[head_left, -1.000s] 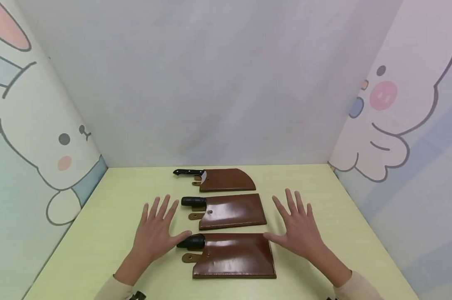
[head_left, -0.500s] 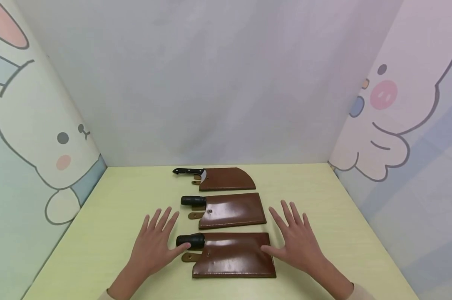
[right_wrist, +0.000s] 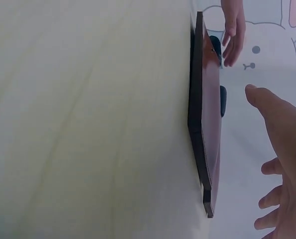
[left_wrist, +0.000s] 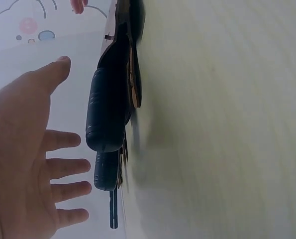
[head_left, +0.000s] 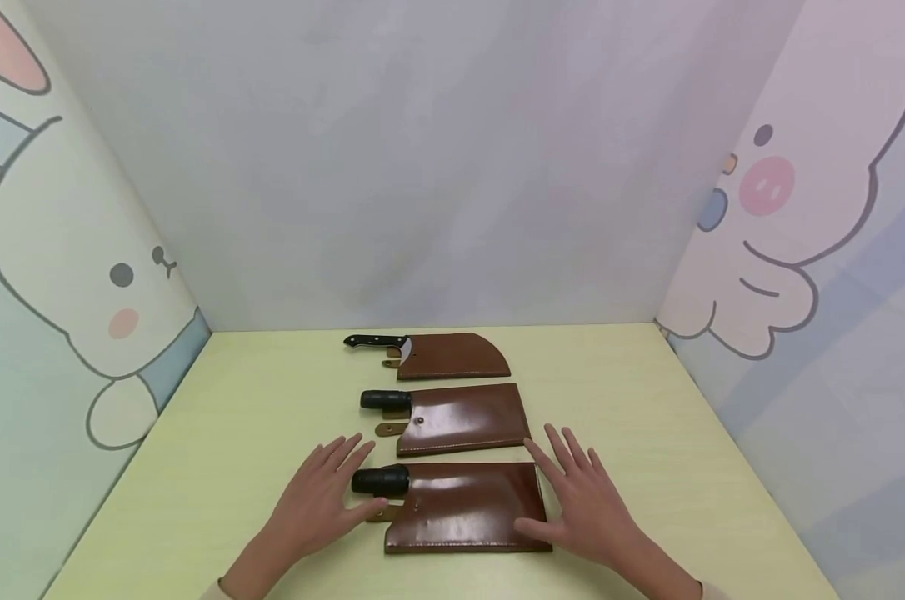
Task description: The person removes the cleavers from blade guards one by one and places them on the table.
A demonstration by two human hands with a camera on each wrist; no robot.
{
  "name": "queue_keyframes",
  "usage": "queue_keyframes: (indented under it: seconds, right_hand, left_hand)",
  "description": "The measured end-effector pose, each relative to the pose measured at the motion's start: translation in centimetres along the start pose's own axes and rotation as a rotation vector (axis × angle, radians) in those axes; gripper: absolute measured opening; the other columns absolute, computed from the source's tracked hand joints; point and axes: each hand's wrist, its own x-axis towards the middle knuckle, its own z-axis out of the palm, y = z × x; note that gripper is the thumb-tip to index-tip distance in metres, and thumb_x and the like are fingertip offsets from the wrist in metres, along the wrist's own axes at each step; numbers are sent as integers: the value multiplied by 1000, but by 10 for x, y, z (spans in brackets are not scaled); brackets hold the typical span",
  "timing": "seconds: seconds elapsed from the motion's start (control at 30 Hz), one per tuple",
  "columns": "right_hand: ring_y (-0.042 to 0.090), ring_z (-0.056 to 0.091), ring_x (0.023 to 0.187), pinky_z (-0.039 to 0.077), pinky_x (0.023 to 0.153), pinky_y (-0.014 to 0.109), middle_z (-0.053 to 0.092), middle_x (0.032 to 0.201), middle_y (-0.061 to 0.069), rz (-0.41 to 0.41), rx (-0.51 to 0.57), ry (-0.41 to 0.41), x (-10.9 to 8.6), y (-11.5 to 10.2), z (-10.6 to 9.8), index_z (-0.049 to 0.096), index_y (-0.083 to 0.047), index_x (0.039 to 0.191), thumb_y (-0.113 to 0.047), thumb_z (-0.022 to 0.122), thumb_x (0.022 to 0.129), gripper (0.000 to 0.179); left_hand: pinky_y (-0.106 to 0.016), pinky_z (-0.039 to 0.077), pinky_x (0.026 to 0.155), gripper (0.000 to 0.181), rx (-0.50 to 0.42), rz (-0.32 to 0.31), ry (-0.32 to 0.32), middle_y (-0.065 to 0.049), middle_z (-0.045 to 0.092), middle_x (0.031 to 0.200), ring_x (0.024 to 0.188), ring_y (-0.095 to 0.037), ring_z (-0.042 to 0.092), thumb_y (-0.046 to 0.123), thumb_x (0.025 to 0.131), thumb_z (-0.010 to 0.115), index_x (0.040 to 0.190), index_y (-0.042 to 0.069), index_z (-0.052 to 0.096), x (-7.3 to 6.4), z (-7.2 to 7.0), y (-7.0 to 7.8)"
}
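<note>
Three knives in brown leather sheaths lie in a column on the table, handles to the left. At the front is a large sheathed cleaver (head_left: 467,508) with a black handle (head_left: 381,481). Behind it lies a second sheathed cleaver (head_left: 467,419), and farthest back a sheathed knife (head_left: 452,357) with a curved tip and a riveted handle. My left hand (head_left: 313,504) hovers beside the front handle, fingers spread, thumb over the sheath's strap. My right hand (head_left: 587,508) is spread at the front sheath's right end, thumb overlapping it. In both wrist views the hands stand apart from the sheaths, holding nothing.
The pale yellow table (head_left: 685,467) is bounded by a grey back wall (head_left: 437,167). Side panels carry a cartoon rabbit (head_left: 70,275) on the left and another cartoon figure (head_left: 782,183) on the right.
Both hands have come down and nearer the front cleaver; the left has turned inward toward its handle. The three sheathed knives have stayed in place.
</note>
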Motion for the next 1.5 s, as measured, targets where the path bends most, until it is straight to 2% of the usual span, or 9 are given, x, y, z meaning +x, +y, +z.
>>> queue_keyframes:
  seconds: [0.17, 0.33, 0.53, 0.67, 0.83, 0.97, 1.2, 1.37, 1.5]
  right_hand:
    - [43, 33, 149, 38, 105, 70, 31, 165, 15, -46, 0, -32, -5, 0, 7, 41, -21, 158, -84, 65, 76, 106]
    - [42, 36, 148, 40, 106, 67, 34, 164, 15, -84, -3, -79, -8, 0, 10, 41, -14, 157, -88, 59, 76, 112]
    - [39, 37, 148, 41, 107, 65, 36, 163, 15, -111, 44, -171, -8, 2, 12, 37, -14, 160, -89, 57, 77, 114]
    - [34, 36, 149, 38, 111, 61, 33, 165, 14, -112, 75, -230, -7, 4, 13, 32, -12, 161, -90, 58, 74, 120]
    - [31, 36, 149, 35, 115, 57, 32, 165, 15, -132, 104, -285, -4, 7, 14, 29, -9, 162, -91, 59, 72, 125]
    - [32, 32, 151, 34, 115, 59, 30, 165, 16, -143, 132, -326, -2, 9, 15, 27, -12, 163, -92, 60, 70, 127]
    - [31, 32, 152, 35, 115, 59, 31, 164, 17, -184, 134, -320, 1, 14, 18, 26, -13, 163, -91, 60, 71, 126]
    - [33, 38, 148, 35, 116, 55, 37, 161, 18, -186, 148, -314, 3, 14, 20, 29, -13, 162, -90, 62, 71, 123]
    - [36, 46, 142, 39, 113, 54, 41, 157, 15, -185, 148, -299, 4, 13, 19, 33, -13, 161, -89, 63, 72, 121]
  left_hand:
    - [-52, 36, 116, 80, -70, 34, -61, -9, 53, 151, 142, -33, 46, 74, 91, 56, 146, 16, 58, 3, 0, -1]
    - [-52, 39, 114, 73, -128, 75, -90, -9, 56, 147, 139, -33, 48, 73, 93, 55, 140, 17, 62, 5, 1, -2]
    - [-48, 49, 101, 65, -123, 96, -76, -2, 62, 132, 122, -24, 57, 70, 91, 60, 133, 20, 68, 10, 7, -5]
    - [-42, 51, 89, 60, -158, 107, -89, 3, 63, 121, 107, -16, 56, 67, 91, 63, 130, 22, 70, 13, 8, -6]
    - [-38, 52, 82, 63, -249, 111, -143, 4, 62, 117, 101, -14, 55, 66, 92, 62, 135, 20, 67, 15, 8, -6]
    - [-36, 51, 80, 64, -274, 114, -159, 4, 60, 116, 99, -13, 55, 64, 92, 63, 136, 18, 66, 16, 10, -6]
    - [-33, 48, 77, 66, -272, 140, -139, 7, 57, 110, 93, -10, 51, 62, 89, 67, 132, 12, 67, 20, 17, -7]
    - [-33, 49, 78, 56, -249, 149, -117, 8, 55, 103, 90, -9, 51, 51, 89, 74, 128, 12, 69, 23, 20, -7]
    - [-33, 49, 77, 49, -238, 155, -112, 8, 54, 99, 87, -9, 50, 43, 89, 77, 126, 11, 71, 24, 19, -6]
